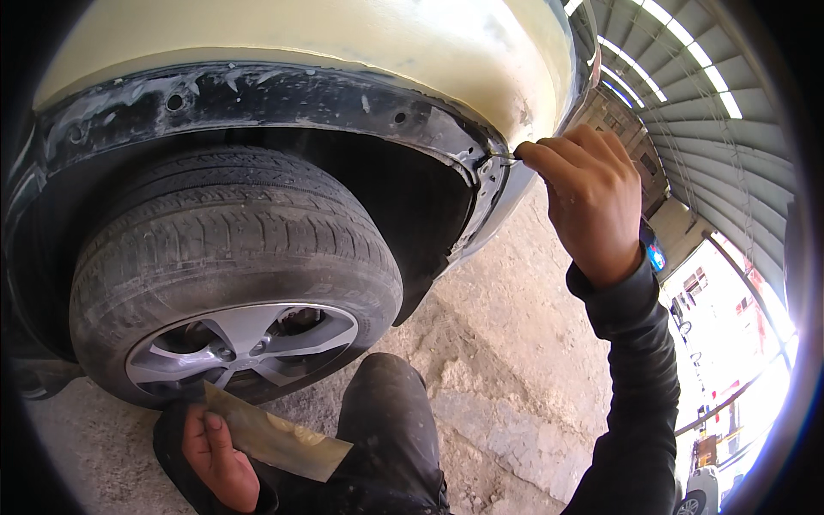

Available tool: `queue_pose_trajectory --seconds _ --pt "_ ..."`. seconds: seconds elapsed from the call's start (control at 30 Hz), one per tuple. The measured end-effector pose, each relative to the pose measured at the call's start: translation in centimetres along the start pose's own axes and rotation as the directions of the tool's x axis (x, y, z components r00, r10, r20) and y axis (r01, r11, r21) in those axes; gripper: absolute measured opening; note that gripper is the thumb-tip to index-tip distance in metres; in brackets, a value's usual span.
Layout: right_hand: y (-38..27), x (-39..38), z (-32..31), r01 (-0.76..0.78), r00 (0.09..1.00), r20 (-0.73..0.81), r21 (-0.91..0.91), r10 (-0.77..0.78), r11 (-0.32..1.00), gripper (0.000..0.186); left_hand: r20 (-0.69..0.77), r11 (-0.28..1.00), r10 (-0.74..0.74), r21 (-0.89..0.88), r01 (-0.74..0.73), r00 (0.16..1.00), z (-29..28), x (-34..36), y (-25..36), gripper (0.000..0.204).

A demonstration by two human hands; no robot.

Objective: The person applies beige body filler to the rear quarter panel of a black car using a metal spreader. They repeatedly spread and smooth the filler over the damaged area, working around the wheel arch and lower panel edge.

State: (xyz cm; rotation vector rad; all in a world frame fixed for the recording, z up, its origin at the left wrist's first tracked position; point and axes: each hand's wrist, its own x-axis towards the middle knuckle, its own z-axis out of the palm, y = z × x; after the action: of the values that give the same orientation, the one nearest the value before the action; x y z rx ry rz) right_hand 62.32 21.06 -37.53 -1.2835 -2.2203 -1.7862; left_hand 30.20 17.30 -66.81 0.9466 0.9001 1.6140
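My right hand (593, 196) is closed in a pinch on a thin, dark-tipped tool (506, 157). Its tip meets the end of the black wheel-arch edge (283, 100), beside the cream-coloured car body panel (343, 34). The exact kind of tool is too small to tell. Low down, my left hand (219, 459) grips a flat, tan rectangular sheet (279, 436) between thumb and fingers, over my leg and just below the wheel. A lighter smear shows on that sheet. White-grey residue streaks the arch edge, which has several round holes.
A tyre (232, 223) on a silver alloy wheel (245, 335) fills the left side under the arch. My bent knee (384, 403) is close in front of it. Rough concrete ground (515, 343) lies to the right. Farther off stand a ribbed metal roof (730, 129) and a white car (699, 493).
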Motion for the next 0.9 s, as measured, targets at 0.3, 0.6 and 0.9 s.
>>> queue_pose_trajectory --seconds 0.3,0.6,0.9 --pt "0.3 -0.4 0.3 0.044 0.998 -0.042 -0.020 -0.044 0.999 0.025 -0.009 1.000 -0.006 0.010 0.006 1.000 0.6 -0.2 -0.1 0.024" --pt "-0.3 -1.6 0.9 -0.014 0.994 -0.108 -0.015 0.012 1.000 0.028 0.001 1.000 -0.008 0.000 0.008 1.000 0.3 -0.2 -0.2 0.024" --pt "-0.4 -4.5 3.2 -0.142 0.951 -0.239 0.232 0.198 0.962 0.031 -0.023 0.999 0.044 0.033 -0.044 0.999 0.6 -0.2 -0.1 0.024"
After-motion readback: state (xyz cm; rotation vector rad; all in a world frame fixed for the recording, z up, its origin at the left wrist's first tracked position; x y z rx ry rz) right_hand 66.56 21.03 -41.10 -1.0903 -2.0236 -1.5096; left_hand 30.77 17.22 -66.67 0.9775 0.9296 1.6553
